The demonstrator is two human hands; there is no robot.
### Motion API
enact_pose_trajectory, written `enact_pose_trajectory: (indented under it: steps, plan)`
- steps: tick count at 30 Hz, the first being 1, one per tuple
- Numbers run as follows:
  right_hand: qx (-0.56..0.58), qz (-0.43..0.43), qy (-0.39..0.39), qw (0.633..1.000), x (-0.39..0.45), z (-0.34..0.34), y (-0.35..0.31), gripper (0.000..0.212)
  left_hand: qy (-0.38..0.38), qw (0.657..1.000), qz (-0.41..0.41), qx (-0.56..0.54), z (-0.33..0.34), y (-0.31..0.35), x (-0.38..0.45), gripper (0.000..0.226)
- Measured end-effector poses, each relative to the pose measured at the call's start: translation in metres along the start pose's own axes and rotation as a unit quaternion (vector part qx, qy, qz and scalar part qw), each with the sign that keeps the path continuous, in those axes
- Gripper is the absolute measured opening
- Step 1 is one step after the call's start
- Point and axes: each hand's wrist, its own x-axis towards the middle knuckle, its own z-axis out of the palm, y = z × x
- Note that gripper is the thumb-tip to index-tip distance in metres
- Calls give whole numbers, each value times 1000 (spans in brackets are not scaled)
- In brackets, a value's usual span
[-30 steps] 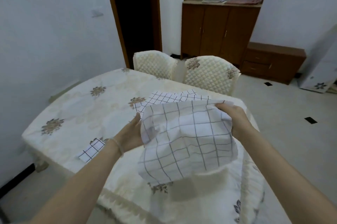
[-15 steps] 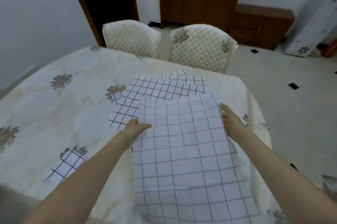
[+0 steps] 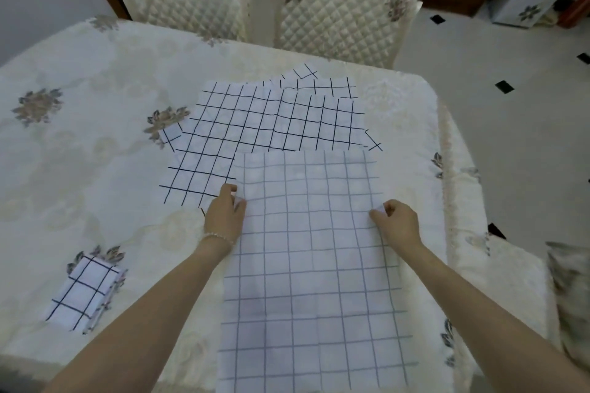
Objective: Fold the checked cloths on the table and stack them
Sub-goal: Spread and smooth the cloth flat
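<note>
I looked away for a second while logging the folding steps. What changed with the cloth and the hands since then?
The cloth, held up in the air a second ago, now lies spread flat on the table. The left hand and right hand have slid from its far corners to its side edges, still pinching it. The folded cloth and the pile stayed put.

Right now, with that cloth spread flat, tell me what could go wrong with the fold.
1. The cloth overlaps the unfolded pile; lifting its far edge might drag that pile.
2. The left hand and right hand pinch the side edges partway down, not at the corners, so the fold may come out crooked.
3. The near end reaches the table edge and could slip off.
</note>
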Motion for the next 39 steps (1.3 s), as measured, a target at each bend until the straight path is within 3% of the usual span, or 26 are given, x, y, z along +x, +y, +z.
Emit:
enact_pose_trajectory:
  steps: [3,5,7,11,14,17,21,28,32,35,37,39]
  plan:
    - [-70,-25,21,997,-7,6,0,23,47,993,54,89,8,-2,-4,44]
    - [-173,-82,101,976,-10,12,-2,25,90,973,109,181,16,2,-5,53]
    - [-173,-142,158,962,-9,25,-15,40,91,957,164,220,25,16,-5,60]
    - [-112,-297,60,946,-1,80,-66,50,8,912,308,271,62,54,7,60]
    - [-103,-332,-24,937,14,118,-96,52,-44,898,306,313,84,68,28,71]
    - [-150,-326,-47,932,34,135,-90,57,-49,896,295,327,95,61,46,68]
    - [-285,-339,0,897,61,121,-60,62,-28,908,303,289,85,35,60,60]
    - [-334,-242,52,910,84,63,-25,68,1,920,242,309,38,-15,80,61]
    - [-313,-249,78,913,51,77,-50,68,34,916,262,301,46,16,47,60]
    - [-256,-328,0,909,-12,118,-54,59,-17,907,331,261,82,34,-13,65]
    - [-236,-326,-39,915,-32,131,-43,58,-38,913,321,249,95,29,-32,64]
    - [-258,-323,-27,910,-28,125,-26,59,-34,915,308,257,94,14,-30,59]
